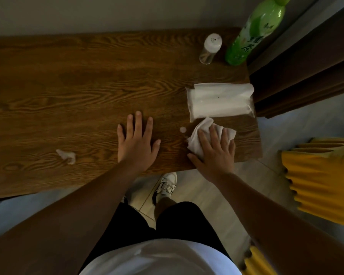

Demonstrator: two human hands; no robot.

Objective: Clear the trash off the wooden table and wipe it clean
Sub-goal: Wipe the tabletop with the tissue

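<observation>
The wooden table [68,86] fills the upper half of the head view. My right hand [214,153] presses flat on a crumpled white wipe [201,133] near the table's front right corner. My left hand [136,141] lies flat on the wood with its fingers spread, holding nothing. A small white bottle cap [183,129] lies between the two hands. A crumpled scrap of tissue [67,155] rests on the table to the left of my left hand.
A white pack of wipes [220,101] lies just behind my right hand. A clear shaker with a white lid [210,49] and a green bottle [252,34] stand at the far right corner. Dark furniture [306,72] and a yellow ribbed object [324,179] flank the right.
</observation>
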